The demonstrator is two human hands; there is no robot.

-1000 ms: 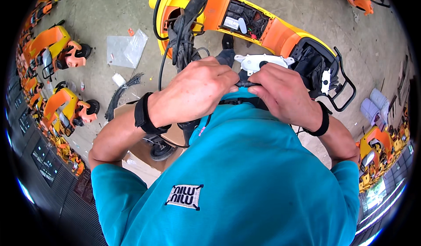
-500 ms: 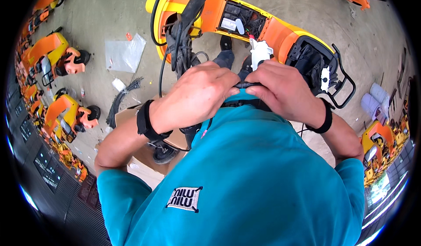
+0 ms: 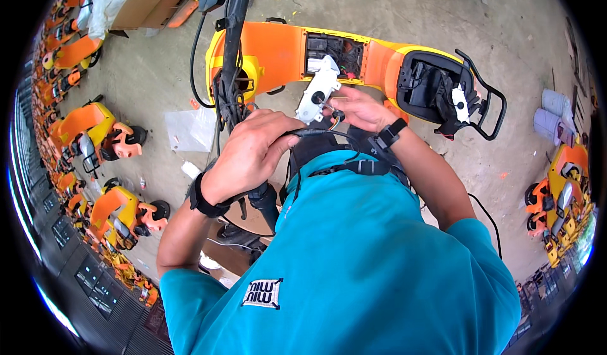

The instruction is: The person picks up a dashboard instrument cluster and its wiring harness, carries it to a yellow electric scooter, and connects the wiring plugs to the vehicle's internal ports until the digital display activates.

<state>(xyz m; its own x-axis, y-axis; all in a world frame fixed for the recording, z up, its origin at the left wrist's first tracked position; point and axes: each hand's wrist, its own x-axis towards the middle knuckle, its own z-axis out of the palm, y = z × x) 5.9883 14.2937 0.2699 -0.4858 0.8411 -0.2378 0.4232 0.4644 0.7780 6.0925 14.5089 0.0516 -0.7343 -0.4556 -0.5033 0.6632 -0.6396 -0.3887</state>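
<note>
My left hand (image 3: 256,146) pinches a black cable (image 3: 313,132) with a thicker joined part, just in front of my waist. My right hand (image 3: 363,110) is at the edge of a white plastic housing (image 3: 310,110), its thumb and fingers closed there, partly hidden. The housing has a black round fitting in its middle, with thin wires leading to a black connector (image 3: 339,115) below my right fingers. Beyond my hands stands an orange and yellow scooter body (image 3: 272,55), its battery compartment (image 3: 344,55) uncovered and full of wiring.
At left, the black steering column (image 3: 234,32) rises with hanging cables. A second white part (image 3: 460,104) lies by the rear rack (image 3: 499,111). An open cardboard box (image 3: 231,254) sits beside my left arm. Several scooters (image 3: 101,124) line the left; purple rolls (image 3: 549,121) lie right.
My hands have drawn apart; the right let go of the black cable and moved to the white housing, which now lies further left. My view has shifted, showing more of the scooter.
</note>
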